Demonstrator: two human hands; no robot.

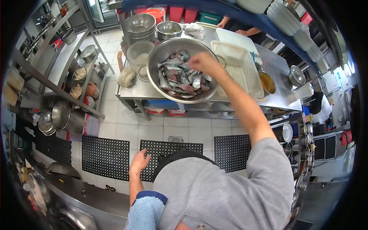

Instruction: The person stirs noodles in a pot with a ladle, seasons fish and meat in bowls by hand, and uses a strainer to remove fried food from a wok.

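Note:
A big steel bowl (153, 73) with two ring handles sits at the front of the steel table. Cut pieces of silver-skinned fish (182, 76) fill its bottom, some with pink flesh showing. Over the right part of the bowl is my right hand (203, 63), above the fish. Motion smears its fingers, so their grip and anything in them cannot be made out. My left hand (140, 161) hangs low at my side, away from the table, its fingers apart and holding nothing.
Left of the bowl are a translucent tub (138, 53), stacked steel bowls (141, 23) and a crumpled cloth (126, 78). On its right lies a white perforated basket (247, 73), beside a pan of yellow liquid (267, 81). A co-worker's hands show behind a white board (237, 40).

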